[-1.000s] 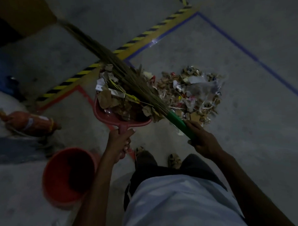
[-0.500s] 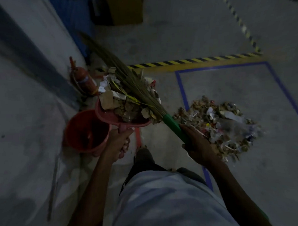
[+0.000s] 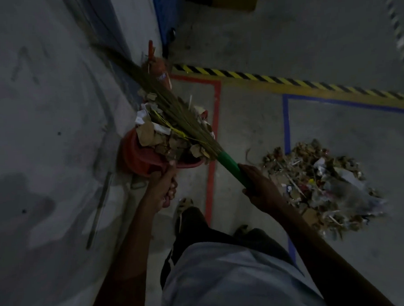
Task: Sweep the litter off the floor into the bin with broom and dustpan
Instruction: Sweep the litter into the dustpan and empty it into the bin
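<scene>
My left hand (image 3: 163, 188) grips the handle of a red dustpan (image 3: 189, 163) heaped with paper scraps and dry leaves. The dustpan hangs directly over the red bin (image 3: 133, 157), hiding most of it. My right hand (image 3: 260, 187) grips the green handle of a straw broom (image 3: 172, 105), whose bristles lie across the load in the pan and point up-left. A large pile of litter (image 3: 321, 185) lies on the floor to the right, inside a blue-taped area.
A grey wall (image 3: 46, 112) runs along the left. A red fire extinguisher (image 3: 158, 69) stands behind the bin. Red tape (image 3: 212, 175), blue tape (image 3: 286, 122) and a yellow-black striped line (image 3: 285, 81) mark the floor. My feet (image 3: 184, 205) stand below the dustpan.
I have turned left: the loaded dustpan, held under the broom, has come from beside the bin to right above it. The litter pile now lies farther right in view.
</scene>
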